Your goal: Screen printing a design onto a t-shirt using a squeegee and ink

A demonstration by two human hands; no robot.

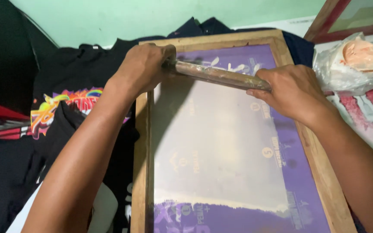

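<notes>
Green wall behind, we clench our left hand and right hand on the squeegee at the far edge of the wooden screen frame, where uneven pressure could streak white ink or shift the frame over the black shirts.

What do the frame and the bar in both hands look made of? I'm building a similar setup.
Frame: bare, unvarnished wood, going by its visible grain and worn tan surface. Bar: probably wood too, dull brown and smeared with pale ink; its lower edge is hidden.
</notes>
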